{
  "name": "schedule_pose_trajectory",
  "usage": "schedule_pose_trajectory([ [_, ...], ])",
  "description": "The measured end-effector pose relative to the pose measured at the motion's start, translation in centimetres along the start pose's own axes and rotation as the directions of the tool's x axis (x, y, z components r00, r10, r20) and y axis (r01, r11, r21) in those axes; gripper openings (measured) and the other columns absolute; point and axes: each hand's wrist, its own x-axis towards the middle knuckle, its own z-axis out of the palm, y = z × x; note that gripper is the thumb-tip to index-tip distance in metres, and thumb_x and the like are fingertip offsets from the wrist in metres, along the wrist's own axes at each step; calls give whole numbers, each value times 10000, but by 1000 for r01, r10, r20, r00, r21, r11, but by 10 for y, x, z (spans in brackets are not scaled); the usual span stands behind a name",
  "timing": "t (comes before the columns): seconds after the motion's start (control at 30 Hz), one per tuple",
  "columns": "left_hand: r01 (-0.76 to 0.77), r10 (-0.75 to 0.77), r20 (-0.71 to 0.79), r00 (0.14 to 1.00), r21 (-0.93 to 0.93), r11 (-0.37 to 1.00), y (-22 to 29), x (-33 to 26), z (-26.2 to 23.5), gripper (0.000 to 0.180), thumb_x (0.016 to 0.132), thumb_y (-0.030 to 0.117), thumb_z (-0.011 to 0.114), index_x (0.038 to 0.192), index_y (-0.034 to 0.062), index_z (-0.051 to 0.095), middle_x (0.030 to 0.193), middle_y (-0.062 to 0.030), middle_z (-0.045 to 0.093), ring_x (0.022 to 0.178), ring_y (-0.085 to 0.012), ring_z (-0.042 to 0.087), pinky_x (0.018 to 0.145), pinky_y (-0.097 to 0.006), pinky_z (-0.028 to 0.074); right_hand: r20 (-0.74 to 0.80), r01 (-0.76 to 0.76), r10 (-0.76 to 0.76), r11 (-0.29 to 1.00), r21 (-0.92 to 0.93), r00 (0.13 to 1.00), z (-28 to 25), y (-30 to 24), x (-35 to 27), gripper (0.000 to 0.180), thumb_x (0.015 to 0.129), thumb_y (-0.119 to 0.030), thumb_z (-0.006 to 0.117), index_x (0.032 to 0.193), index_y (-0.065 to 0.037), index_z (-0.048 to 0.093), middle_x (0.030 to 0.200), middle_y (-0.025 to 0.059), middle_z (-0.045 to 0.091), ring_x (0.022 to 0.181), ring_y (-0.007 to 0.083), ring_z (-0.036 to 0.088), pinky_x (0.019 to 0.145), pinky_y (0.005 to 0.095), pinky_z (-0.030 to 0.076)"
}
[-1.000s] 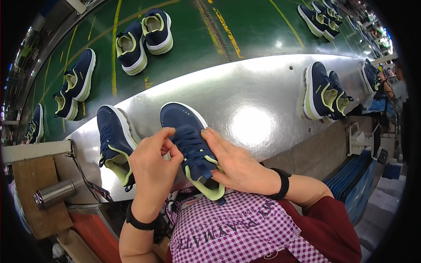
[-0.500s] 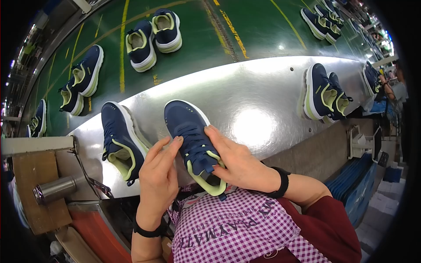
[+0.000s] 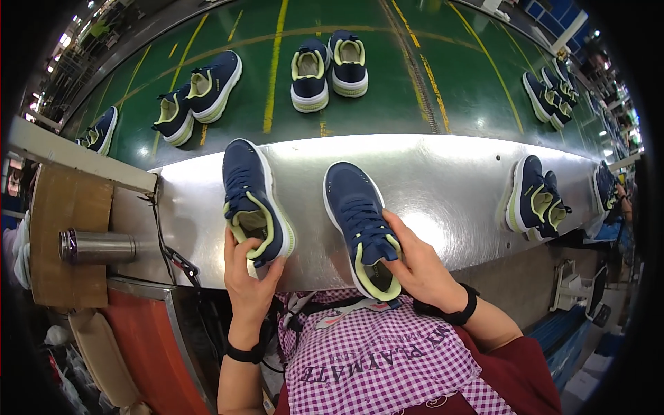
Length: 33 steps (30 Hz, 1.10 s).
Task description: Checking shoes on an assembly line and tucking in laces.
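One shoe, toe towards eleven o'clock over the desk, is clamped at the collar in the right hand's grip, presumably for steadiness, while at its nine o'clock the left hand's grip pinches the other shoe by the heel, a handy hold.
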Motion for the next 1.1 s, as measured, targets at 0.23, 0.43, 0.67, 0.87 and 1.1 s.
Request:
schedule_pose_trajectory([
  [0.23,-232,261,239,935,-143,962,47,2,24,391,717,107,788,1076,52,641,1402,-284,371,1224,-437,514,963,-427,498,-141,65,-84,989,-131,986,-13,4,21,573,894,-93,591,1409,-25,349,1123,311,599,996,472,611,831,471,499],
  [0.43,-237,298,300,906,-221,946,57,4,30,472,746,86,749,1193,57,600,1428,-307,309,1240,-460,488,987,-437,487,-89,-39,23,981,-190,996,-41,6,26,534,919,-179,593,1389,-27,390,977,260,650,890,436,639,783,447,497],
  [0.67,-136,172,161,972,-211,968,43,8,8,466,753,44,718,1200,6,592,1260,-198,562,1140,-354,588,921,-397,504,-344,136,-293,900,-414,892,-48,-23,-11,390,818,-124,724,1185,-51,612,974,140,664,834,273,639,745,366,509],
  [0.87,-411,415,5,910,-127,903,58,48,13,473,689,38,763,1141,24,626,1096,-136,611,1034,-310,567,911,-395,451,10,220,-283,723,-654,959,-8,-50,1,630,695,-342,792,1263,-174,577,955,72,581,917,269,544,793,368,447],
  [1.1,-686,686,-17,727,33,727,67,63,37,338,645,-61,716,978,-7,684,981,-117,646,959,-332,625,815,-382,525,-75,229,-368,712,-664,927,15,-36,23,536,648,-415,804,1079,-157,617,992,108,585,985,302,563,867,417,433],
])
